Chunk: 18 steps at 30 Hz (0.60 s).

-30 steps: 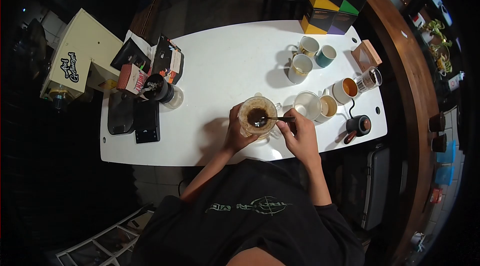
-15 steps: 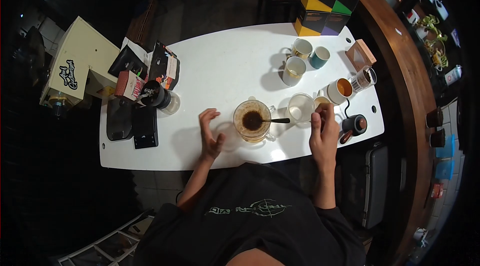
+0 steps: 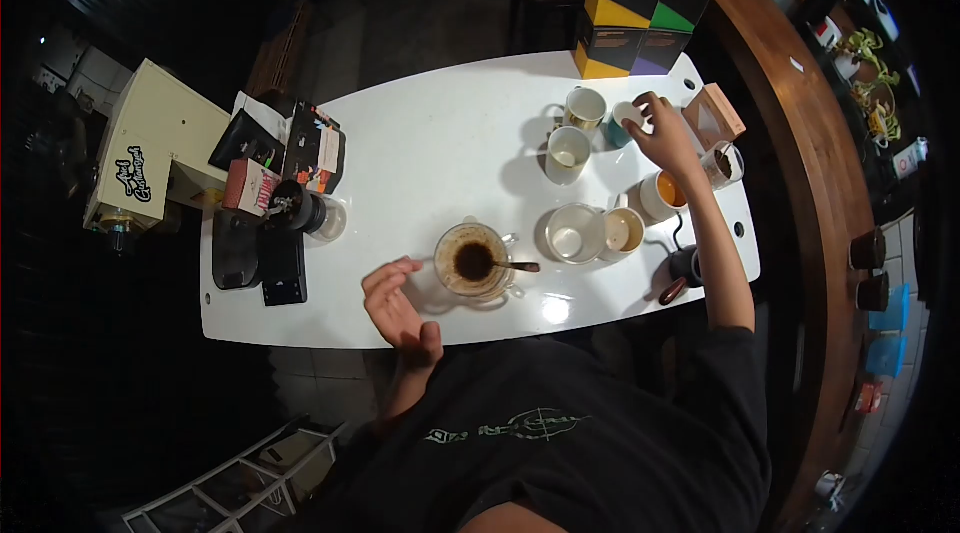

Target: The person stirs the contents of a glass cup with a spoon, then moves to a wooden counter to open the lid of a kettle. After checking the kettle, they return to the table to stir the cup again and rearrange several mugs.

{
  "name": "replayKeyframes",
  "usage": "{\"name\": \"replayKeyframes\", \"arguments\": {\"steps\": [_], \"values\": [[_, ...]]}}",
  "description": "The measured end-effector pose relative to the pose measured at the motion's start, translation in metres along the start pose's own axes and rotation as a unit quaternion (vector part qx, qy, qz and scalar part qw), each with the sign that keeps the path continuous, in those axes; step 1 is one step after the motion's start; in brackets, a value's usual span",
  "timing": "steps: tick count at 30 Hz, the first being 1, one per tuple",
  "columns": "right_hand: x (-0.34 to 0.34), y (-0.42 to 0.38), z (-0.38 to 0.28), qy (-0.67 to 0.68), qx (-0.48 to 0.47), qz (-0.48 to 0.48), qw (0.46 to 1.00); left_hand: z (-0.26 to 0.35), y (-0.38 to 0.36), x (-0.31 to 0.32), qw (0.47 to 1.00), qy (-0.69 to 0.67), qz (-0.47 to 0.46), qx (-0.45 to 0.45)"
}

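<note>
My left hand [image 3: 398, 307] is open with fingers loosely curved, just left of a glass coffee dripper [image 3: 450, 271]. Wet dark coffee grounds [image 3: 474, 260] sit in the dripper, and a spoon [image 3: 520, 266] leans out to the right. Over at the back right, my right hand [image 3: 662, 135] reaches to a teal cup [image 3: 614, 133], thumb and fingers apart at its rim. The hand partly covers this cup, and I see no firm grip. Two light mugs, one nearer [image 3: 568, 157] and one farther [image 3: 583, 107], stand left of the teal cup.
Under my right forearm are a clear glass [image 3: 574, 235], a cup of pale drink [image 3: 624, 231], a mug with orange inside [image 3: 660, 195] and a dark wooden-handled pot [image 3: 682, 271]. A grinder [image 3: 292, 205], scale [image 3: 284, 261] and boxes stand left; black boxes [image 3: 640, 8] stand behind.
My right hand has moved from near the clear glass away from me to the teal cup. My left hand has shifted slightly left and nearer to me. The view has shifted a little.
</note>
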State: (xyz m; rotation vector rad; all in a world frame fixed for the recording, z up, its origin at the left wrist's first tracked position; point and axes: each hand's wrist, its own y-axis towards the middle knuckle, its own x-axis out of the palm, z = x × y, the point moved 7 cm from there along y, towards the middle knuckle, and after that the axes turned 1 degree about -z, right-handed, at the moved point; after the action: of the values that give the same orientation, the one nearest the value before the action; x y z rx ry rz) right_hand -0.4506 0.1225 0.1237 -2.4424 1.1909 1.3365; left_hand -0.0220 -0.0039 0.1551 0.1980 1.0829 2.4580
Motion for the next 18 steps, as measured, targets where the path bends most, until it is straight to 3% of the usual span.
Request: {"name": "replayKeyframes", "arguments": {"steps": [2,9,16,18], "values": [[0.023,0.022,0.047,-0.098,0.002,-0.037,0.994,0.009,-0.009,0.021,1.000,-0.007,-0.010,-0.023],[0.075,0.048,0.105,-0.093,0.014,-0.209,0.973,0.040,-0.037,0.087,0.996,0.017,-0.073,-0.053],[0.073,0.042,0.107,-0.135,0.009,-0.245,0.960,0.052,-0.063,0.139,0.984,0.020,-0.140,-0.110],[0.075,0.036,0.102,-0.134,-0.041,-0.248,0.959,0.053,-0.063,0.149,0.981,0.027,-0.149,-0.122]]}}
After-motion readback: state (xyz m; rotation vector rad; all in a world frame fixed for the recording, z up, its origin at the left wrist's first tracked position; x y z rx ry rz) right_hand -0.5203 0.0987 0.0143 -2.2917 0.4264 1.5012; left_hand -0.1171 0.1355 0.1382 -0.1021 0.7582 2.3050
